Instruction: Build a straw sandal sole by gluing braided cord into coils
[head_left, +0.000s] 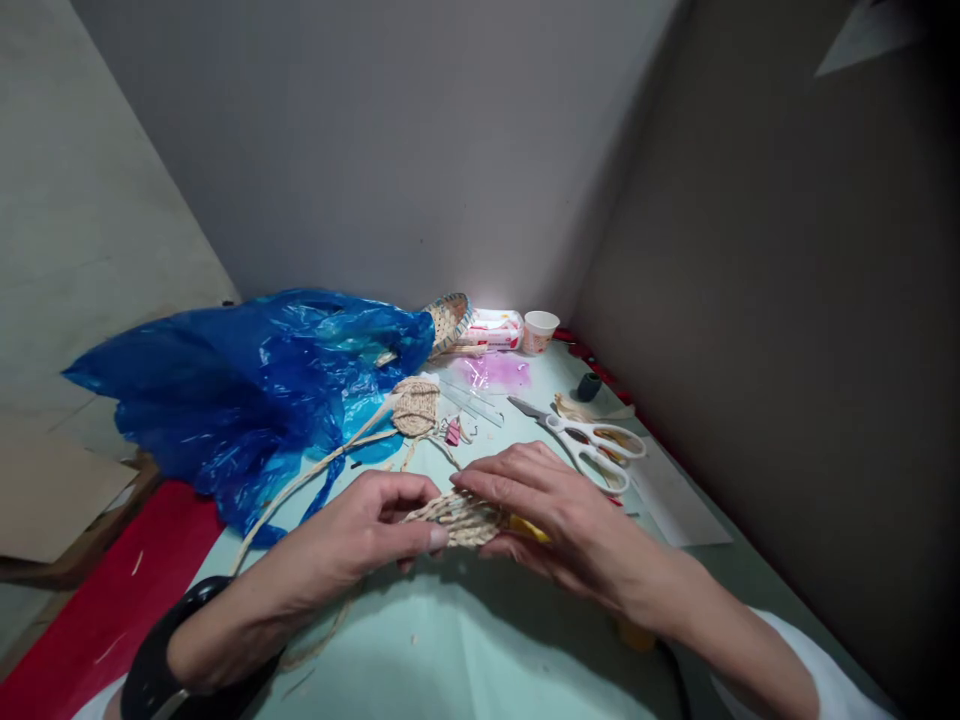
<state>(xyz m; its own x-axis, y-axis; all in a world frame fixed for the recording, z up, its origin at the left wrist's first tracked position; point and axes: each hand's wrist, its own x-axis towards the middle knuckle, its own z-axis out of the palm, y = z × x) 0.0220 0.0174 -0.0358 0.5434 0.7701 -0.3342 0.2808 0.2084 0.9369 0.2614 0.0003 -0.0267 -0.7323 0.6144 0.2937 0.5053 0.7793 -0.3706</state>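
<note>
Both hands hold a small woven straw piece just above the pale green table. My left hand pinches its left edge between thumb and fingers. My right hand covers its right side, fingers curled over the weave, with something yellow showing under the palm. Loose straw cords trail from the piece toward the left. A dark bangle sits on my left wrist.
A crumpled blue plastic bag fills the left. Behind the hands lie a woven straw disc, a pink clip, white scissors, a woven basket, a packet, a paper cup and a small dark cap. Walls close in behind and right.
</note>
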